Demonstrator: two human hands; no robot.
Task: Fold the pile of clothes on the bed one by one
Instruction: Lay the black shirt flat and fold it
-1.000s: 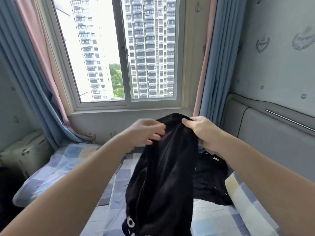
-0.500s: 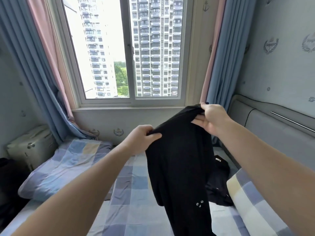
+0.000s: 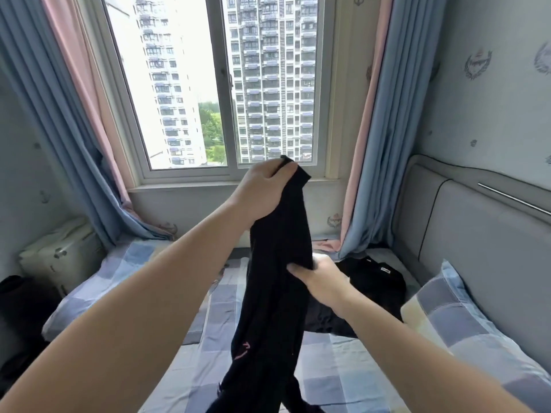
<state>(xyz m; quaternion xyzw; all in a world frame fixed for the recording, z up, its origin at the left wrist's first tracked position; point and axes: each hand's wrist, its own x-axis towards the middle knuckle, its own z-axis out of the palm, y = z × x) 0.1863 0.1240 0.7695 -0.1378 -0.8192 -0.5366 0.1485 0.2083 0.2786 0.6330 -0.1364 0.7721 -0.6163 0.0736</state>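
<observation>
The bed, in a blue-checked sheet, carries a pile of black clothes below the window's right corner, a checked pillow farther right of the window, and a second checked pillow below its left corner.

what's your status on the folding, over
Left hand grips the top of the black garment, held high; right hand pinches it lower down. It hangs unfolded over the checked bed. Other black clothes lie behind, by the pillow.

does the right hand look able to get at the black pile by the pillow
Likely not yet: the pile lies just beyond the right hand, path open, but it grips the held garment.
</observation>
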